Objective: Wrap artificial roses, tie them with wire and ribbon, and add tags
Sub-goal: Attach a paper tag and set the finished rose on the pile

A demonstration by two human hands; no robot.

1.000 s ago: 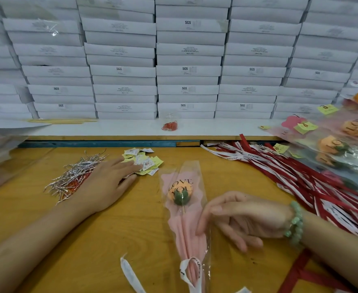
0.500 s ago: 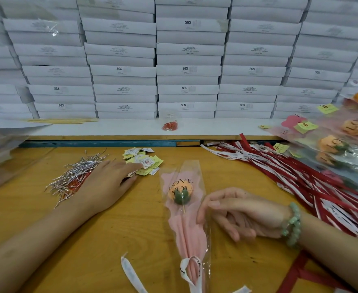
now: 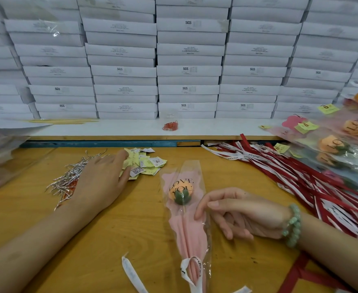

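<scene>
One wrapped rose [image 3: 181, 194] (ribbon tails [image 3: 131, 273] off-frame)

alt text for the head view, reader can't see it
An orange artificial rose in a clear and pink wrap lies on a yellow wooden table, the right hand touching its side. The left hand rests on a pile of paper tags beside silver wire ties; red and white ribbons lie to the right.

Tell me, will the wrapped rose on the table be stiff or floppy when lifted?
The wrapped rose probably feels light: small bud, thin stick, clear film. The stick likely keeps it fairly straight, though the empty film top may flop. The glossy film looks slippery.
</scene>
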